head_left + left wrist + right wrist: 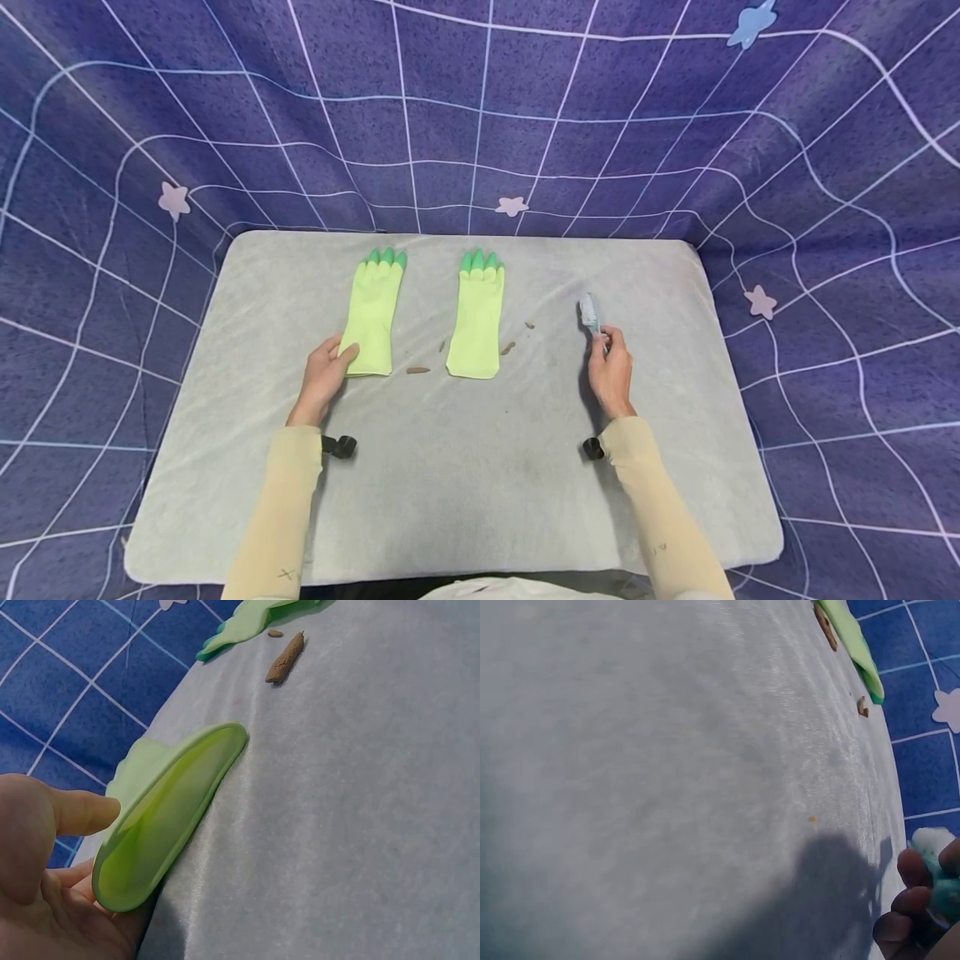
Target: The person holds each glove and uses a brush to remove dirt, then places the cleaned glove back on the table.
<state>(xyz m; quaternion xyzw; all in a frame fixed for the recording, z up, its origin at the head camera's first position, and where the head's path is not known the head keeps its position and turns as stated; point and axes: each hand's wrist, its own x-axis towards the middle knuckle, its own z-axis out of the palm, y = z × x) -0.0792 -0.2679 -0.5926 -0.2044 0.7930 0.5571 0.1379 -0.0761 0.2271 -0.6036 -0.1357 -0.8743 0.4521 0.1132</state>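
Note:
Two light-green rubber gloves with darker green fingertips lie on the table, fingers pointing away. My left hand (324, 375) pinches the cuff edge of the left glove (372, 312), thumb on top and fingers beneath. In the left wrist view that glove's cuff (169, 814) gapes, showing its inside. The right glove (477, 321) lies flat near the table's middle, touched by neither hand. Over on the right, my right hand (611, 375) grips a brush (588, 312) with pale bristles and a teal handle. Its handle is mostly hidden by the fingers in the right wrist view.
Several brown bits lie around the gloves, among them a longer piece (417, 370) between the cuffs and a small one (530, 325) to the right. A grey cloth covers the table (465, 483). Blue gridded fabric (450, 125) hangs behind and at both sides.

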